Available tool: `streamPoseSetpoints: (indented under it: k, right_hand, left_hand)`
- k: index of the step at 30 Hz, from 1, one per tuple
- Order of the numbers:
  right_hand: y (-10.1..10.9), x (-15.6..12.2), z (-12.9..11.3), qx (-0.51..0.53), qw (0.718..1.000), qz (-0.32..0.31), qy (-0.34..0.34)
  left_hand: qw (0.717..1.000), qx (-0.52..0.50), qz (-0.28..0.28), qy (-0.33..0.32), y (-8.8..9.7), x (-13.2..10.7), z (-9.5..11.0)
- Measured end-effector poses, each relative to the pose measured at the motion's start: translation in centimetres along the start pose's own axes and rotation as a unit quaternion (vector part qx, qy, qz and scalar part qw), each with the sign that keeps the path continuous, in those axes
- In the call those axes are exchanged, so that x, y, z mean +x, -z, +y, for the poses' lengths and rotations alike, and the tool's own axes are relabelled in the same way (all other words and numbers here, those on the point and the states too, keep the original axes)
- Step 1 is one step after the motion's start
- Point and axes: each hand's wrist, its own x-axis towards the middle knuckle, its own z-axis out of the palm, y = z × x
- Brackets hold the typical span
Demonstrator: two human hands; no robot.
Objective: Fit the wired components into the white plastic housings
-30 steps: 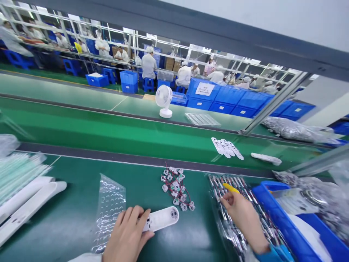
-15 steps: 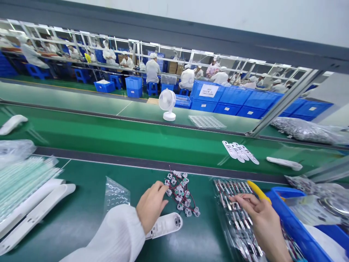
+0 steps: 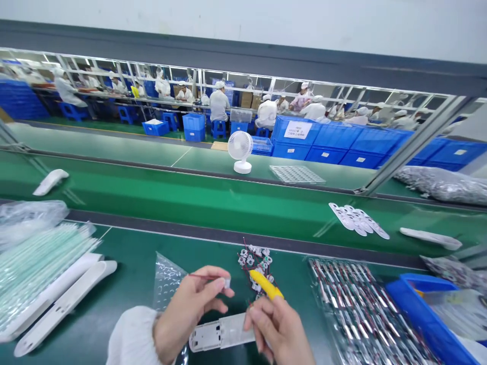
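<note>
My left hand (image 3: 192, 309) pinches a small white plastic part (image 3: 227, 283) with a thin red wire, held above the table. My right hand (image 3: 279, 327) is closed around a tool with a yellow handle (image 3: 266, 285); its working end is hidden. Its fingertips are at the right end of a long white plastic housing (image 3: 213, 335), which lies below both hands with its inside facing up. I cannot tell whether they touch it or hold something small as well. Just beyond the hands is a pile of small white parts with red wires (image 3: 256, 257).
To the right lies a clear tray of metallic parts (image 3: 361, 304), beside a blue bin (image 3: 411, 299). White housings (image 3: 68, 309) and pale green strips (image 3: 41, 274) are at left. A plastic bag (image 3: 165, 279) lies near my left hand. A white fan (image 3: 240, 149) stands on the ledge ahead.
My right hand has moved left from the metallic-parts tray to the housing, carrying the yellow-handled tool. My left hand has drawn back from the pile with a small white wired part.
</note>
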Motion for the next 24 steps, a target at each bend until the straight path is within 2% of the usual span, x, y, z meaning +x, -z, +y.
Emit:
streamPoseSetpoints:
  k: [2, 4, 8, 13, 18, 21, 24]
  right_hand:
    - [-1.2, 0.1, -0.3, 0.019, 0.999, -0.032, 0.005]
    - [-2.2, 0.0, -0.8, 0.043, 0.998, -0.051, 0.009]
    - [-3.3, -0.1, -1.1, 0.069, 0.993, -0.096, 0.015]
    - [-3.5, 0.3, -0.8, 0.095, 0.986, -0.132, 0.023]
    - [-3.3, 0.2, -1.7, 0.1, 0.987, -0.122, 0.013]
    - [-3.5, -0.1, -1.8, 0.102, 0.991, -0.086, 0.015]
    - [-3.8, -0.5, -1.0, 0.086, 0.996, -0.011, 0.029]
  left_hand:
    - [0.984, -0.173, -0.009, 0.054, 0.2, -1.3, 0.0]
    - [0.948, -0.308, -0.001, 0.083, 0.1, -2.2, -0.2]
    - [0.91, -0.402, 0.019, 0.098, -0.5, -2.8, -0.6]
    - [0.89, -0.442, -0.012, 0.115, -0.9, -3.2, -1.0]
    - [0.886, -0.451, -0.051, 0.093, -1.3, -3.5, -1.5]
    - [0.904, -0.422, -0.05, 0.056, -1.4, -3.6, -1.9]
    - [0.941, -0.337, -0.031, 0.001, -1.2, -3.7, -2.4]
